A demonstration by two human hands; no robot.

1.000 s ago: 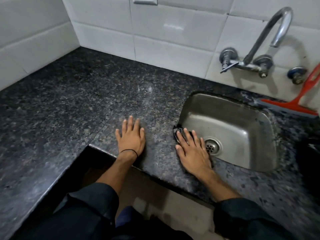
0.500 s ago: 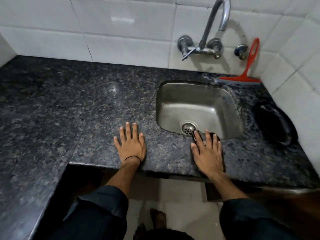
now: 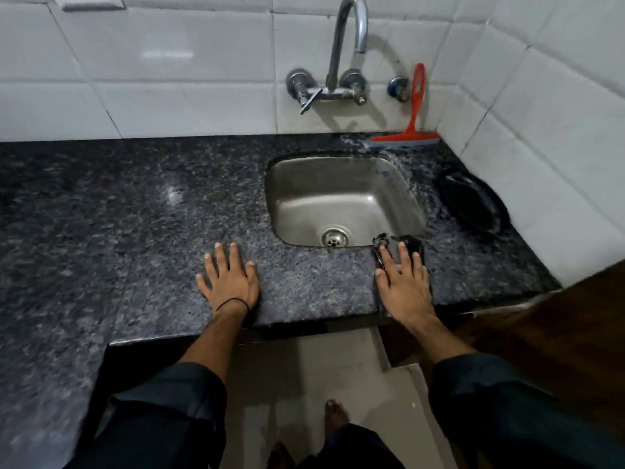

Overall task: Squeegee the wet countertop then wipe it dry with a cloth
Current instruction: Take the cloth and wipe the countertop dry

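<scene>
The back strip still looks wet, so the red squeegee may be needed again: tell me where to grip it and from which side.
Grip the squeegee by its slim looped handle, which leans up against the tiled wall near the corner. Its blade rests flat on the countertop behind the sink. Come from the front, over the sink, probably with the right hand, fingers wrapping the handle's middle.

Head view, close, looking steeply down onto countertop [image 3: 142, 211].

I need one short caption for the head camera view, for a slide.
Right hand presses a dark cloth flat on the granite countertop beside the sink; red squeegee leans against the wall.
</scene>
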